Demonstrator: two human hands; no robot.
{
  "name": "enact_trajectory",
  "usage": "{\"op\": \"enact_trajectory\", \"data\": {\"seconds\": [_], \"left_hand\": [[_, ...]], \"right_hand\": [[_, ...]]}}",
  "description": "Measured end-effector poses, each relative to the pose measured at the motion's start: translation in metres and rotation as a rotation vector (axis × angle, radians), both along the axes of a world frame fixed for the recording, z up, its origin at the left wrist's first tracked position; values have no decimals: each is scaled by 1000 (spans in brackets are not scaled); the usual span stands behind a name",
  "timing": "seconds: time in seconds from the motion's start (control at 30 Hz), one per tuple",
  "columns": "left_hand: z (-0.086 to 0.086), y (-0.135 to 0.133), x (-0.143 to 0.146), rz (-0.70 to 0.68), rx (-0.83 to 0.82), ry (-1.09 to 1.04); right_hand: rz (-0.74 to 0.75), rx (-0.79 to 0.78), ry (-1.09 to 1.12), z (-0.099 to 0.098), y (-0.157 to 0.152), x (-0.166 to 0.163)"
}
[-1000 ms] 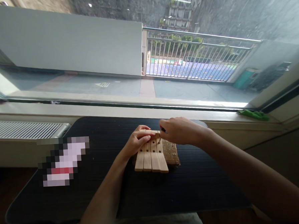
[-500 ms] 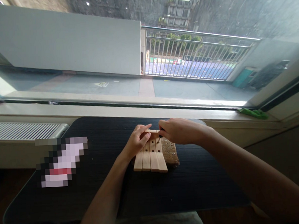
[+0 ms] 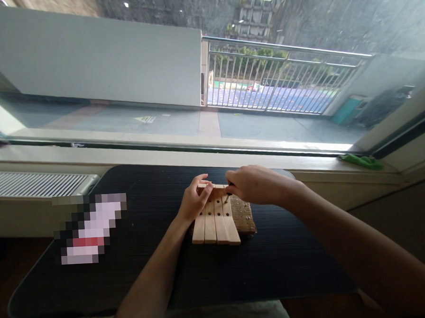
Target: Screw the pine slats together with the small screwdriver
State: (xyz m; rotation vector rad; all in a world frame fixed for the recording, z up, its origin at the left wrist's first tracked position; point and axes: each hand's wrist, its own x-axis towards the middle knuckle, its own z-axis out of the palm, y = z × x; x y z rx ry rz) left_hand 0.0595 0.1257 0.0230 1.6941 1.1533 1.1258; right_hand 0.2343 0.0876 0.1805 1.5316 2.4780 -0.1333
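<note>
Several light wooden slats with holes (image 3: 216, 223) lie side by side on the black table (image 3: 168, 270), with a crosswise wooden piece at their far end. My left hand (image 3: 195, 198) rests on the far left of the slats, its fingers curled onto that crosswise piece. My right hand (image 3: 251, 185) is closed in a pinch on a small dark tool (image 3: 228, 194), whose tip points down at the far end of the rightmost slats. Under the slats, on the right, lies a brown speckled board (image 3: 244, 216).
A blurred pink, white and red object (image 3: 89, 227) lies on the table's left part. Behind the table run a window sill (image 3: 127, 156), a white radiator grille (image 3: 35, 183) and a large window. A green cloth (image 3: 362, 160) lies on the sill at the right.
My left hand's fingers, spread half a second ago, have curled back onto the crosswise piece. My right hand has stayed at the far end of the slats with the tool.
</note>
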Motion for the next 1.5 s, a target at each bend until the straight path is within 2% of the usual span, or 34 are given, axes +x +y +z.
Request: {"op": "enact_trajectory", "data": {"seconds": [0.6,0.9,1.07,1.27,1.5], "left_hand": [[-2,1,0,15,-22,16],[0,3,-1,-37,-44,-25],[0,2,-2,-36,-33,-17],[-2,4,-2,-66,-70,-60],[-5,5,-1,-84,-87,-80]], "right_hand": [[15,17,-123,6,4,-6],[14,28,-166,6,5,-10],[16,16,-129,8,1,-10],[10,-91,-54,11,-6,-5],[108,-36,-23,8,-1,-2]]}}
